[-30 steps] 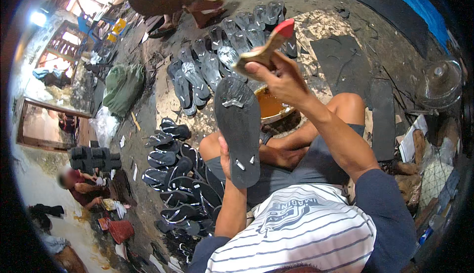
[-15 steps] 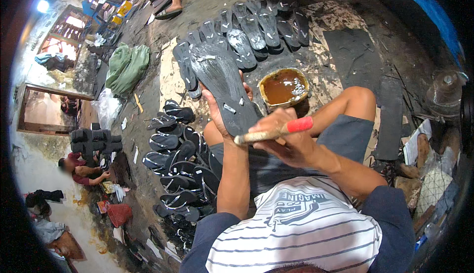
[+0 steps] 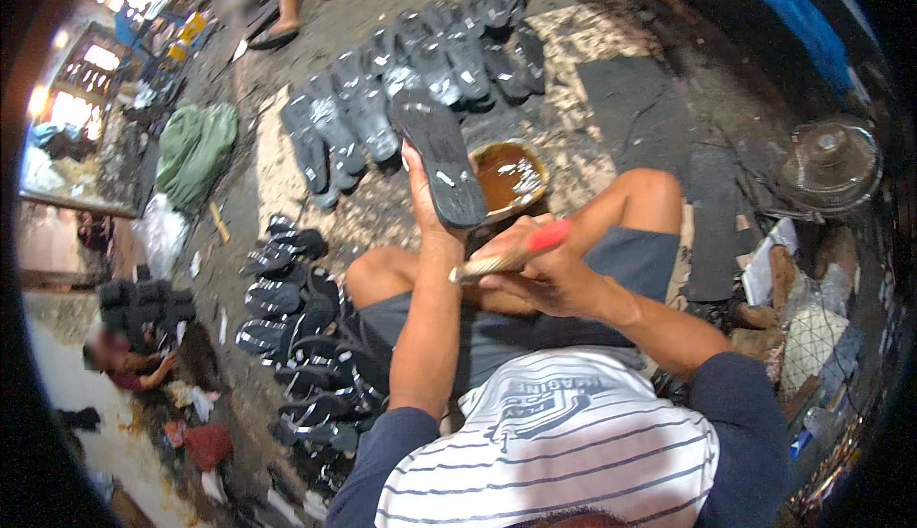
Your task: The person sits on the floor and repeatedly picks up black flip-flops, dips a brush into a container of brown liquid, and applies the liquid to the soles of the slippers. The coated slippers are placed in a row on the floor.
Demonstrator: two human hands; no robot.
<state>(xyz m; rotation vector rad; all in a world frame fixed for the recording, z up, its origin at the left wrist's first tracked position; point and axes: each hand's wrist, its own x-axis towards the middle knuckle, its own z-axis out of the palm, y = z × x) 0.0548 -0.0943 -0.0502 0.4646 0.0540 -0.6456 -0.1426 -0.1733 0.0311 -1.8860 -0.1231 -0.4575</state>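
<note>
My left hand (image 3: 422, 196) is closed around the edge of a black flip-flop sole (image 3: 437, 151), tilted with its broad face up. Small pale marks show on that face. Closer to my body, my right hand (image 3: 543, 270) grips a brush (image 3: 497, 263) with a pale shaft and a red end; its pale tip points left, near my left wrist, apart from the sole. Just beyond my hands, partly hidden by the sole, sits a bowl (image 3: 545, 173) of brown, glossy liquid.
Rows of dark soles (image 3: 358, 113) lie on cardboard (image 3: 583, 141) ahead. Strapped flip-flops (image 3: 272, 301) are heaped at my left. A fan (image 3: 829, 160) stands right, a green cloth bundle (image 3: 196, 156) far left. One person (image 3: 134, 366) sits at left; other people's legs (image 3: 289, 3) show at the top.
The sole in my left hand has moved away from my right hand and turned; its shiny wet patch no longer shows. The brush stays in my right hand. The whole view has shifted.
</note>
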